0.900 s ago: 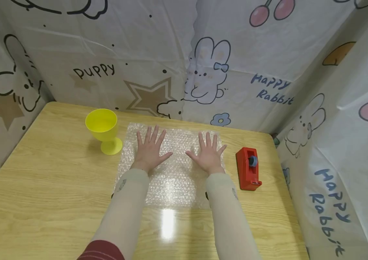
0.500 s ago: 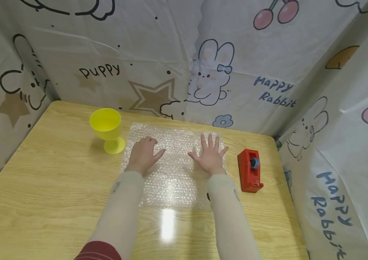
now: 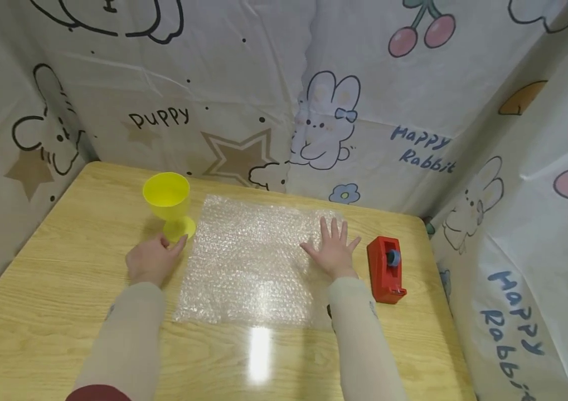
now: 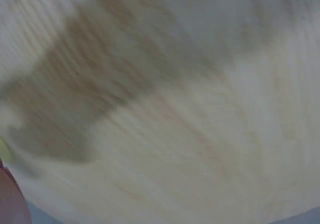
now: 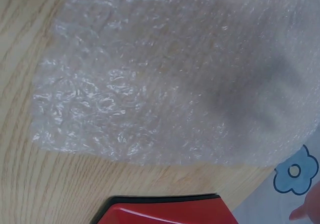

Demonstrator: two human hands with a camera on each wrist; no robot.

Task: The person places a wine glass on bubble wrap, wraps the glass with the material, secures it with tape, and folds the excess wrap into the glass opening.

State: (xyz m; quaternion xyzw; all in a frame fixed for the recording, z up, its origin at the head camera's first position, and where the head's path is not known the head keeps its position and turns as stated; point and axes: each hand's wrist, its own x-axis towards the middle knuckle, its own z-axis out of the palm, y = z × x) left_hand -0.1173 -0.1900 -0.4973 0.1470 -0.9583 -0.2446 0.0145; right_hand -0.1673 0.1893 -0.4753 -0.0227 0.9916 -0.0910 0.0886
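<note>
A sheet of bubble wrap (image 3: 248,262) lies flat on the wooden table. To its left, upright, stands a yellow plastic goblet (image 3: 167,195). My left hand (image 3: 150,260) is right at the near edge of the goblet's foot, fingers bent and thumb pointing toward it. Part of a finger (image 4: 11,201) shows at the lower left of the left wrist view, beside a sliver of yellow. Spread fingers mark my right hand (image 3: 335,253), palm down over the right part of the wrap. The right wrist view shows the wrap's corner (image 5: 100,99) and a hand's shadow on it.
A red tape dispenser (image 3: 383,273) with a blue roll stands to the right of the right hand, near the table's right side. Printed cloth (image 3: 243,67) hangs behind the table and along both sides. Bare wood (image 3: 203,362) shows in front of the wrap.
My left hand has lifted off the bubble wrap and moved left to the goblet's foot, its fingers now bent. The right hand stays spread over the wrap. The head view has shifted slightly.
</note>
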